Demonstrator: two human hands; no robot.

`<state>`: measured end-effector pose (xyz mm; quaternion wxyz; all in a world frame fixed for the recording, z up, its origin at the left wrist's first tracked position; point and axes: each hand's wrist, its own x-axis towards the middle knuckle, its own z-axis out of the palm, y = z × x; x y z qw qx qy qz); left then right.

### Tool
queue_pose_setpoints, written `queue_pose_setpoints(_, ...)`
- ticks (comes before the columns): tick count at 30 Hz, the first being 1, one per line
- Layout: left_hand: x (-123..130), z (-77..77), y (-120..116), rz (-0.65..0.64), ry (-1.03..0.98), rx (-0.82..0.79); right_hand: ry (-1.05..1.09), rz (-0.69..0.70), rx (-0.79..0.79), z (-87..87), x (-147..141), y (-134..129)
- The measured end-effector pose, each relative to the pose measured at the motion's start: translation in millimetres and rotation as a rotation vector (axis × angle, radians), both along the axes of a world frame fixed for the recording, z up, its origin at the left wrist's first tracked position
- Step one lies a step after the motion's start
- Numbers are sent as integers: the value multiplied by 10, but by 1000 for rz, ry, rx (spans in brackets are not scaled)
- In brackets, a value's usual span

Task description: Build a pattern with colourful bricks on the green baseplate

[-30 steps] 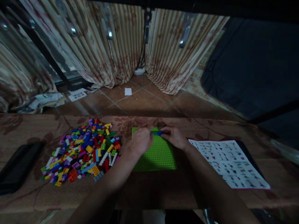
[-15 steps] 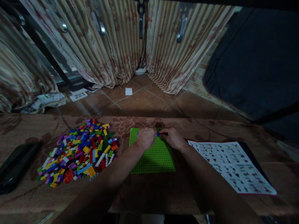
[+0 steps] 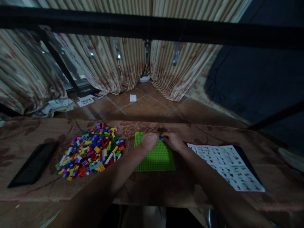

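Observation:
A green studded baseplate (image 3: pixel 156 158) lies on the cloth-covered table in front of me. Over its far left part is my left hand (image 3: pixel 150 140), fingers curled down on the plate. My right hand (image 3: pixel 171 139) is at the far right corner, its fingers pinched at a small blue piece (image 3: pixel 160 137) that shows between the two hands. A bit of blue also shows at the left edge of my left hand. What the left fingers hold, if anything, is hidden. To the left lies a heap of mixed coloured bricks (image 3: pixel 91 152).
A printed sheet (image 3: pixel 225 164) lies on the table (image 3: pixel 133 190) at the right, over a dark flat item. At the far left is a black tablet-like object (image 3: pixel 34 164). Beyond the table are a tiled floor, striped curtains (image 3: pixel 128 63) and a dark horizontal bar (image 3: pixel 152 28).
The camera view has tilted, so the dark bar now crosses the top and the table looks smaller. Both hands remain at the far part of the baseplate, with little visible movement.

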<state>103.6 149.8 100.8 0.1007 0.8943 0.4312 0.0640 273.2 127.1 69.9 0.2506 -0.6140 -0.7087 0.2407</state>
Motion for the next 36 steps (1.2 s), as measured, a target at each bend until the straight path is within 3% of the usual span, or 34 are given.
queue_pose_setpoints(6, -207, 44, 31, -8, -57, -1, 7, -59, 47, 67, 33, -63)
queue_pose_setpoints(11, -568, -72, 58, 61, -153, -7, -26, -190, 102, -29, 29, -95)
queue_pose_setpoints(17, -782, -157, 2, 39, -181, 24, -107, -205, 114, -73, -90, -171)
queue_pose_setpoints(26, -931, -125, -358, 91, -258, -15, -107, -186, 174, 48, -271, -498)
queue_pose_setpoints(30, -982, -115, -505, 195, -372, 17, -102, -185, 186, 153, -406, -616)
queue_pose_setpoints(34, -1020, -50, -695, 323, -572, 35, 22, -334, 166, 243, -501, -720)
queue_pose_setpoints(36, -980, -7, -858, 322, -730, 65, 99, -432, 140, 264, -570, -804)
